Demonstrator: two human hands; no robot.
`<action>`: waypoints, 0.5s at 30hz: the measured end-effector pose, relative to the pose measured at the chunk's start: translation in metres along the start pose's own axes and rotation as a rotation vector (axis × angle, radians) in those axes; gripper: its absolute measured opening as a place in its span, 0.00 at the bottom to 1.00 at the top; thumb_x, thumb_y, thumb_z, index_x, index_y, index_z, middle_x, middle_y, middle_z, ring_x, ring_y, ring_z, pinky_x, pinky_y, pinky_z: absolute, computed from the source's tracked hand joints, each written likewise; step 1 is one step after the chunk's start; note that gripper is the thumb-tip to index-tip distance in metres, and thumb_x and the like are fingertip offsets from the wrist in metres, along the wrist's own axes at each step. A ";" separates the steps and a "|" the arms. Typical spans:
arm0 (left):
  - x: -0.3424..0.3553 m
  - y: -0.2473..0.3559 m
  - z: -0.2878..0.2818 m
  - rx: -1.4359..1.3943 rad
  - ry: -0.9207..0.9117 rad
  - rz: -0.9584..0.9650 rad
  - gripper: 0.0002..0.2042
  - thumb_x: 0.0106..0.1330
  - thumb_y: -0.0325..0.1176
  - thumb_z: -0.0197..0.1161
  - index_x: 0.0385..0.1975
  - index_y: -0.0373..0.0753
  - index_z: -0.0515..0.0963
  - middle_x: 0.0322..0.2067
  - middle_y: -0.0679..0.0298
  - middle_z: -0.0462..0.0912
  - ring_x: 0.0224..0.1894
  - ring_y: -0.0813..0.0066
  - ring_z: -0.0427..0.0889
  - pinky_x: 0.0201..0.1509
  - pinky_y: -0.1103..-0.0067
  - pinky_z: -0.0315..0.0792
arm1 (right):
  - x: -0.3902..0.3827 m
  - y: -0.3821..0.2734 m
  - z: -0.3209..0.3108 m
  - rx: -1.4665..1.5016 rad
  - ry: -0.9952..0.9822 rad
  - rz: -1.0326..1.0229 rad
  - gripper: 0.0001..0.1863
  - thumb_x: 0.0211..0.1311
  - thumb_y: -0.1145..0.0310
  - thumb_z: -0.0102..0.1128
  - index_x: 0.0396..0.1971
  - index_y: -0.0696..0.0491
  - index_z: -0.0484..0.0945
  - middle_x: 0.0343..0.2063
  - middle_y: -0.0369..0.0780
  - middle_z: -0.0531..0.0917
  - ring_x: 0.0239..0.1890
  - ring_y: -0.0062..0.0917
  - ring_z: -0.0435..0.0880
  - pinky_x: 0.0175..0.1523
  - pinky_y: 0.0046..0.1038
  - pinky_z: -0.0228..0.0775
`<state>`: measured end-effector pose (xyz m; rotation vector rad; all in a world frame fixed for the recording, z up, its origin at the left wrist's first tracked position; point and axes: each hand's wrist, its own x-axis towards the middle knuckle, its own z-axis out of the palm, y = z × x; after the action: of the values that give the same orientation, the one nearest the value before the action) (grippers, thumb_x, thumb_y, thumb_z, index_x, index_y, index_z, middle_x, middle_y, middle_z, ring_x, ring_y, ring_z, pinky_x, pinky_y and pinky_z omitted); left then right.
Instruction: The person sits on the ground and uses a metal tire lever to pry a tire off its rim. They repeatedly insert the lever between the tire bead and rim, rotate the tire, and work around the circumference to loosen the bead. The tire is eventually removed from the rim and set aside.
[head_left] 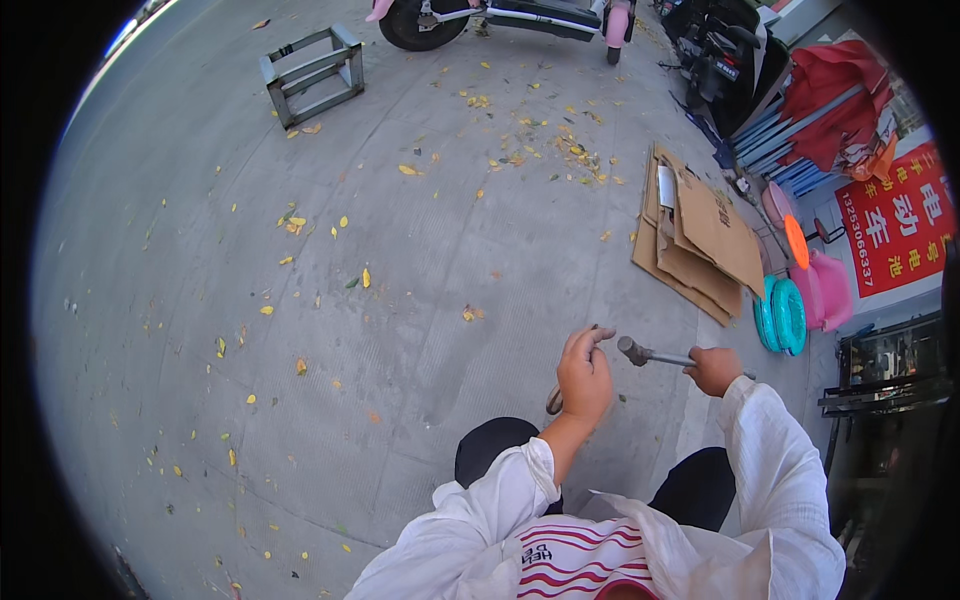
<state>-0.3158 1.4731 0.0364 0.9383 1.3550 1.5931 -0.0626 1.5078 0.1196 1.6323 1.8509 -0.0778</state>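
Observation:
My right hand [715,371] is wrapped round the handle of a hammer [634,351]. The hammer's grey head points left, a short way from the fingers of my left hand. Those fingers are bent closed on my left hand [585,378], out in front of my knees. Beside its palm a curved brown piece [554,402] sticks out, and a small dark end shows at the fingertips. My fingers hide the rest of that piece, so its kind cannot be made out.
Flattened cardboard [715,225] lies right of my hands. Beyond it are teal rings [780,313], a pink tub [828,290] and a red sign [895,220]. A metal frame [313,75] stands far left, near a pink-wheeled scooter [545,15]. Yellow leaves dot the concrete.

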 end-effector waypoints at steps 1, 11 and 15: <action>0.011 -0.009 0.000 0.024 0.032 -0.001 0.12 0.60 0.18 0.48 0.35 0.33 0.80 0.42 0.53 0.80 0.47 0.59 0.79 0.51 0.74 0.70 | 0.010 -0.004 -0.024 0.043 0.073 0.020 0.14 0.57 0.53 0.61 0.29 0.49 0.77 0.26 0.44 0.82 0.32 0.42 0.82 0.37 0.43 0.71; 0.093 -0.030 -0.129 0.197 0.222 -0.173 0.12 0.65 0.22 0.48 0.39 0.35 0.80 0.32 0.63 0.77 0.35 0.76 0.74 0.41 0.81 0.69 | 0.228 -0.017 -0.088 -0.063 0.300 -0.121 0.14 0.59 0.54 0.59 0.30 0.51 0.79 0.27 0.43 0.83 0.33 0.41 0.83 0.38 0.41 0.72; 0.088 -0.030 -0.236 0.141 0.598 -0.129 0.12 0.68 0.23 0.49 0.43 0.36 0.80 0.28 0.69 0.72 0.30 0.85 0.68 0.29 0.87 0.63 | 0.347 -0.028 -0.087 -0.352 0.210 -0.195 0.08 0.56 0.60 0.63 0.30 0.49 0.83 0.29 0.38 0.85 0.35 0.32 0.85 0.38 0.35 0.73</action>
<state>-0.5624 1.4683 -0.0241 0.4439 1.9111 1.7678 -0.1268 1.8411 0.0021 1.2551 2.0409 0.3295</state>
